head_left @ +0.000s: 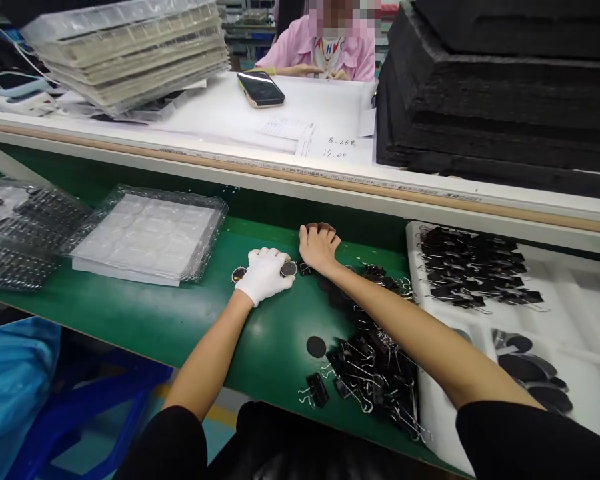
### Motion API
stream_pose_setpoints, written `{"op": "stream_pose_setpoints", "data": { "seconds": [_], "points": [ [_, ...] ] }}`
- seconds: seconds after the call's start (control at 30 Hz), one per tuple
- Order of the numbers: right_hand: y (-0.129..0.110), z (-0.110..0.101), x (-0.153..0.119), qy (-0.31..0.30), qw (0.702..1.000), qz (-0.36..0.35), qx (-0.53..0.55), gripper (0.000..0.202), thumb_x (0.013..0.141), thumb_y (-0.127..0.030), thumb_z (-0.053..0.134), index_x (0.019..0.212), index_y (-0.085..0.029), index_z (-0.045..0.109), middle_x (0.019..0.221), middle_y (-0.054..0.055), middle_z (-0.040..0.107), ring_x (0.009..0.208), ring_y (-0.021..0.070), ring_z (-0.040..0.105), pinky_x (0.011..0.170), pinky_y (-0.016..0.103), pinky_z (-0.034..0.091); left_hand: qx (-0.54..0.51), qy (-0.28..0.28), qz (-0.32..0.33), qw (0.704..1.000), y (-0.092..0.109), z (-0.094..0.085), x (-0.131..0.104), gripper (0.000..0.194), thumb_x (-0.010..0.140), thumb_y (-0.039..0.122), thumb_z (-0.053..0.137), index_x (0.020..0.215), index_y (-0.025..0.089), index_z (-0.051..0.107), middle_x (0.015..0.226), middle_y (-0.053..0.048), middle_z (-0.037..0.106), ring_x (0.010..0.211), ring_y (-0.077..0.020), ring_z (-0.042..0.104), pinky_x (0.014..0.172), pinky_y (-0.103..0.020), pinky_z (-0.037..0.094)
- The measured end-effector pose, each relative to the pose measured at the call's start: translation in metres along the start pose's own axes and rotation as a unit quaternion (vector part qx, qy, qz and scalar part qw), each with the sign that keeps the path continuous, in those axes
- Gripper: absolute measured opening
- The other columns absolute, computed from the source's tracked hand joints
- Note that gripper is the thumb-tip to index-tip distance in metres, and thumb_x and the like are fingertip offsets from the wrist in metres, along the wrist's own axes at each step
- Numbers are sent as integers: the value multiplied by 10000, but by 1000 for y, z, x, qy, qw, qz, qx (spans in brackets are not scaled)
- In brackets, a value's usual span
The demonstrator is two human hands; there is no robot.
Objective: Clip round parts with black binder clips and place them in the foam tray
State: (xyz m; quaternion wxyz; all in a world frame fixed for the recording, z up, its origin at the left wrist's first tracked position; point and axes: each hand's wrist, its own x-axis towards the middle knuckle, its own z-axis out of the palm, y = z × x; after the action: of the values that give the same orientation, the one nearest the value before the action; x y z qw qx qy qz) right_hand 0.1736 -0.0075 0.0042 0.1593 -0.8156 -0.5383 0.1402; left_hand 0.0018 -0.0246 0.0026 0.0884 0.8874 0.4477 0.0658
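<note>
My left hand (264,275), in a white glove, rests low over the green table (190,320), its thumb and fingers around a small round dark disc (289,269). Another small round piece (239,274) lies just left of the glove. My bare right hand (320,247) is to the right of it, fingers spread, with nothing seen in it. A black binder clip (305,269) lies between the hands, just below my right fingers. Nearer the front edge are a flat black disc (317,346) and a single clip (316,390), beside a heap of black binder clips (375,373).
A white foam tray (570,287) at the right holds rows of clips and dark discs. Clear plastic trays (145,233) stand at the left. On the raised shelf are a phone (261,89), stacked trays (130,53) and black foam (500,107). A person in pink sits opposite.
</note>
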Motion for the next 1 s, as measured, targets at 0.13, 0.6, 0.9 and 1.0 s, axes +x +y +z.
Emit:
{"op": "stream_pose_setpoints", "data": {
  "seconds": [0.13, 0.6, 0.9, 1.0],
  "points": [
    [8, 5, 2, 14, 1000, -2, 6, 542, 1092, -466, 181, 1375, -186, 549, 1514, 203, 436, 1416, 369, 327, 1121, 551, 261, -14, -12, -2, 1000, -1, 0, 1, 358, 833, 463, 703, 1137, 274, 694, 1159, -67, 714, 1122, -307, 592, 991, -475, 347],
    [16, 10, 3, 46, 999, 22, 4, 541, 1100, -435, 182, 1351, -148, 566, 1484, 221, 469, 1389, 370, 349, 1114, 556, 255, -51, -28, 11, 998, 7, 2, 8, 349, 859, 469, 695, 1154, 283, 678, 1194, -50, 717, 1163, -285, 601, 1035, -450, 331],
    [10, 8, -3, 75, 997, 8, -9, 545, 1097, -435, 209, 1364, -121, 565, 1486, 243, 470, 1373, 382, 362, 1116, 547, 254, -32, -21, 8, 999, 10, 1, 8, 351, 876, 488, 671, 1160, 282, 691, 1199, -61, 716, 1158, -295, 604, 1015, -445, 344],
    [6, -1, -7, 79, 997, 7, 8, 537, 1098, -452, 222, 1363, -141, 570, 1499, 229, 464, 1394, 383, 355, 1129, 543, 245, -21, -24, 6, 999, 13, -1, 8, 364, 875, 502, 664, 1163, 283, 701, 1192, -69, 709, 1156, -303, 602, 1008, -445, 346]
  ]
}}
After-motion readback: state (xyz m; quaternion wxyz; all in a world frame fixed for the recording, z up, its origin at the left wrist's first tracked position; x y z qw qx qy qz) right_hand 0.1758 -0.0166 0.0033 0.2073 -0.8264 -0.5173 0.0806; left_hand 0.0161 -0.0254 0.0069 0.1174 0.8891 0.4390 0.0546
